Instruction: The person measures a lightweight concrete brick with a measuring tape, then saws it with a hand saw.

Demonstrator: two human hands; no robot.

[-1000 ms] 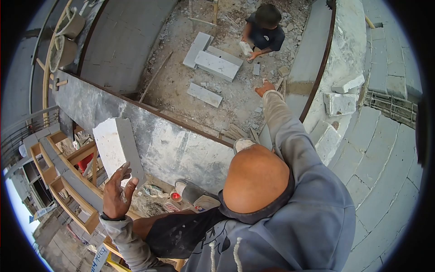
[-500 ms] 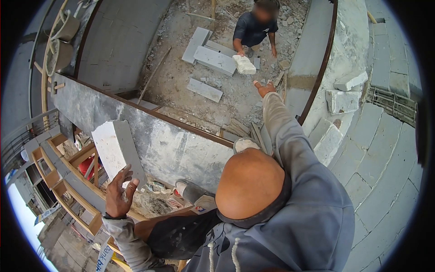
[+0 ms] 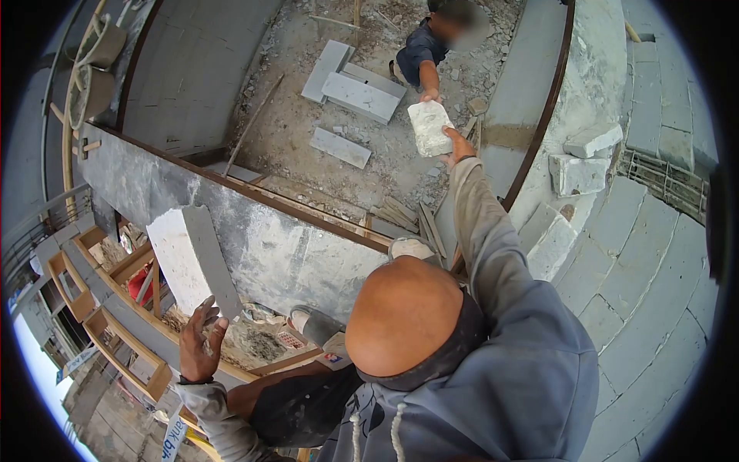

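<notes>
My right hand reaches far forward, thumb and fingers closed round the near right edge of a rough white concrete block. At the far end of that same block is the hand of a person standing below. My left hand is held out at lower left, its fingers apart and nothing in it. Its fingertips overlap the lower end of a long white block, which stands tilted against the plastered wall.
Several grey blocks lie on the rubble-strewn floor below. More white blocks rest on the wall top at right. Wooden framing stands at lower left, and two buckets hang at upper left. A brown edge runs along the opening.
The person below has raised the white block toward me. My right hand has gone from open and reaching to gripping it. My left hand stays beside the long block.
</notes>
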